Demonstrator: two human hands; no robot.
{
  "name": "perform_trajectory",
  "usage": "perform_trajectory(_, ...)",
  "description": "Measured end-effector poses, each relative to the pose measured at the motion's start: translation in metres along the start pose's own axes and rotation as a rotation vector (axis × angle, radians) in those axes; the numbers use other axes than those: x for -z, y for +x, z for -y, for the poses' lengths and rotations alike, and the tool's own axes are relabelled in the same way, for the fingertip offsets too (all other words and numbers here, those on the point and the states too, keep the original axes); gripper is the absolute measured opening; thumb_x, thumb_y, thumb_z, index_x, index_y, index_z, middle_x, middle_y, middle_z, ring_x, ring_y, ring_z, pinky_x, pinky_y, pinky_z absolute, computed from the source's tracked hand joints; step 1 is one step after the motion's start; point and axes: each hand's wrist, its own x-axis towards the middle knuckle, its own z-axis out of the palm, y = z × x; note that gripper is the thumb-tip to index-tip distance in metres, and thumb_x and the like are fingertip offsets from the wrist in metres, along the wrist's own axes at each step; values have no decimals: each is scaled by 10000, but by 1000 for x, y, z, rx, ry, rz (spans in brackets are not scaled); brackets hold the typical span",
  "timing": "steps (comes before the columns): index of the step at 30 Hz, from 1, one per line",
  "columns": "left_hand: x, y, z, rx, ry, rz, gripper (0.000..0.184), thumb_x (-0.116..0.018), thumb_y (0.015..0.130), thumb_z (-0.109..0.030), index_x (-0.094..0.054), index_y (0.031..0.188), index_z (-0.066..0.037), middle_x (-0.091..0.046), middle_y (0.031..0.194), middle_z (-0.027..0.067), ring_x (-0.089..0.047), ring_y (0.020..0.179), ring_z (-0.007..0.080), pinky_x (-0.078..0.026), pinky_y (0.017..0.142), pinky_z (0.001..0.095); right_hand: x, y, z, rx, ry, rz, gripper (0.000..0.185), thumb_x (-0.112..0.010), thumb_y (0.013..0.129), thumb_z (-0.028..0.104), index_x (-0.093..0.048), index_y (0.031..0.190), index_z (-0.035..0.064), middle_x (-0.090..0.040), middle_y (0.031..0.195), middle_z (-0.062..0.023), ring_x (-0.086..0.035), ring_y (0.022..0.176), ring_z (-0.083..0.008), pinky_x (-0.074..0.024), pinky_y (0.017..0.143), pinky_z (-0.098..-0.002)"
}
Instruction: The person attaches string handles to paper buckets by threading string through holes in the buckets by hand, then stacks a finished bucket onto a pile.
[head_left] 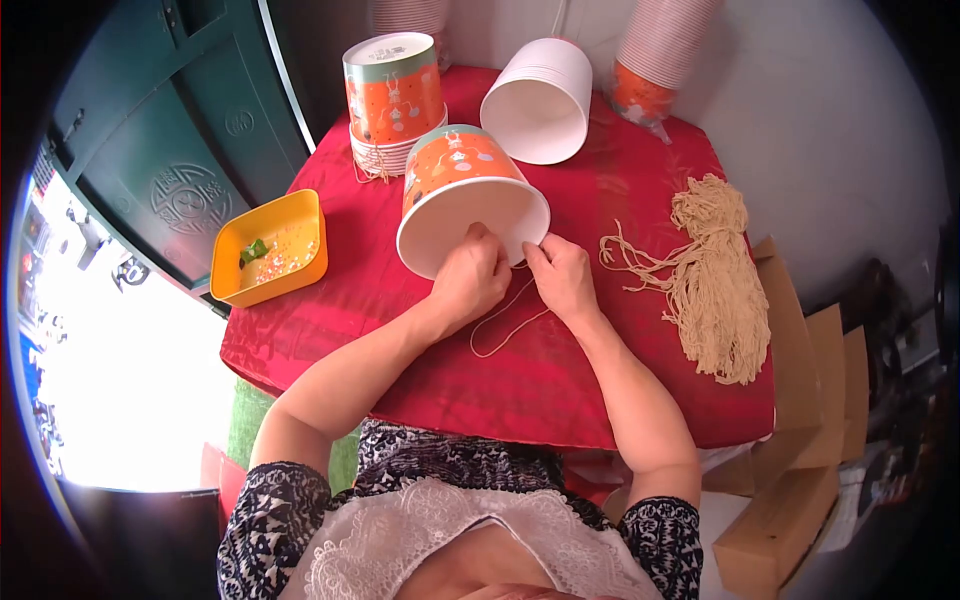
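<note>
An orange paper bucket [455, 165] with a white inside lies tilted on the table, its mouth facing me. My left hand [472, 268] reaches into the mouth, its fingers curled closed; what they hold, if anything, is hidden. At the bucket's right rim, my right hand [562, 275] pinches with thumb and forefinger. A thin beige cord [487, 352] loops down onto the cloth between both hands and runs up under my right hand. To the right lies a bundle of the same beige cords [715, 290], several loose ends spread toward the middle.
Behind are upside-down stacked orange buckets [395, 100] and a white bucket [540, 105] on its side. A wrapped bucket stack [660, 60] stands back right. A yellow tray [270, 285] with small bits sits left on the red tablecloth [600, 390]. Cardboard boxes [790, 500] stand right.
</note>
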Motion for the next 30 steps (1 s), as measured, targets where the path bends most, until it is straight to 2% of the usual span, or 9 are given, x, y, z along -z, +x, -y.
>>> perform_trajectory(2,7,-4,-9,-91,-18,-22,92,-659,786,-27,-604,839,24,-615,994,210,-644,848,391,-534,729,459,0,1,-5,27,-3,-62,184,-631,918,156,-635,847,-14,-618,689,-227,-626,605,-388,-465,542,-453)
perform_trajectory(8,32,-16,-37,-667,-32,-118,263,-737,721,-1,-611,952,-19,-604,951,130,-646,715,292,-545,577,389,20,7,8,563,-239,-498,78,-623,918,50,-650,976,5,-704,850,-159,-700,710,-304,-549,606,-387)
perform_trajectory(12,57,-19,-53,-858,-7,-447,375,-683,618,54,-600,972,-36,-565,1073,174,-617,903,300,-524,711,375,29,5,13,659,-353,-541,105,-656,876,15,-653,981,6,-708,836,-112,-706,727,-257,-563,621,-354)
perform_trajectory(13,60,-17,-47,-885,27,-507,450,-650,582,49,-592,1021,-33,-522,1169,216,-572,1014,321,-496,821,397,30,4,13,661,-362,-534,115,-661,867,6,-653,981,5,-704,832,-108,-702,722,-253,-560,616,-353)
perform_trajectory(16,83,-7,-50,-715,154,-578,562,-690,633,-77,-571,1178,-7,-459,1311,283,-502,1204,417,-435,1008,471,32,1,15,680,-390,-521,144,-674,842,-20,-650,983,0,-694,823,-102,-692,708,-243,-552,601,-349)
perform_trajectory(22,101,10,-18,-333,74,-23,749,-660,788,-249,-396,1439,11,-328,1513,248,-306,1425,435,-281,1166,503,32,7,21,752,-375,-549,130,-676,838,-56,-658,956,-6,-682,780,-114,-672,645,-264,-517,554,-350)
perform_trajectory(23,100,11,-11,-318,50,-19,696,-598,883,-265,-358,1476,10,-306,1531,251,-262,1453,422,-253,1184,483,30,10,15,764,-355,-558,126,-670,845,-55,-659,962,-9,-681,773,-114,-671,639,-256,-516,553,-347)
perform_trajectory(26,87,11,-1,-239,89,-154,672,-585,880,-138,-328,1486,1,-302,1513,281,-247,1437,463,-234,1190,510,23,8,3,559,-201,-468,122,-647,880,-16,-647,1002,-21,-693,822,-148,-691,694,-291,-539,588,-370)
perform_trajectory(30,60,9,20,-112,30,-341,663,-519,981,-196,-218,1514,58,-246,1532,305,-236,1437,465,-232,1187,483,16,4,-4,339,-81,-354,144,-611,940,78,-649,1023,-32,-695,820,-195,-702,710,-327,-552,623,-406)
